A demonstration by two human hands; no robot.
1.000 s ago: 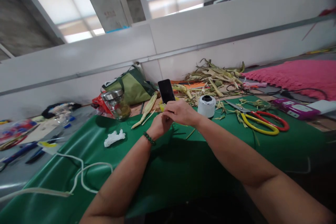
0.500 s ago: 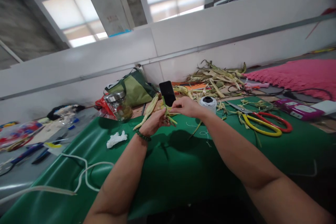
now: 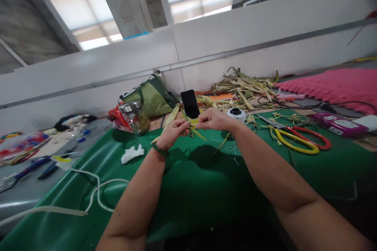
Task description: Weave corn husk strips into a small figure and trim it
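Note:
Strips of green-yellow corn husk (image 3: 198,132) hang between my two hands above the green mat. My left hand (image 3: 173,132), with a dark beaded bracelet at the wrist, is closed and pinches the husk bundle. From the other side my right hand (image 3: 212,119) is closed on a pale strip of the same husk; its fingertips are partly hidden. Behind the hands a black phone (image 3: 190,104) stands upright. A white spool of thread (image 3: 236,114) is just past my right wrist, and a loose thread (image 3: 232,149) lies on the mat below.
Large scissors (image 3: 297,140) with yellow and red handles lie at right. A heap of dry husks (image 3: 244,86) sits by the wall. A lidded glass jar (image 3: 135,117), a green bag (image 3: 156,96), a crumpled tissue (image 3: 132,153) and a white cord (image 3: 97,188) are at left.
My left hand has turned, its thumb now extended toward the right hand. The husk strip between the hands now lies more level. The view has shifted slightly.

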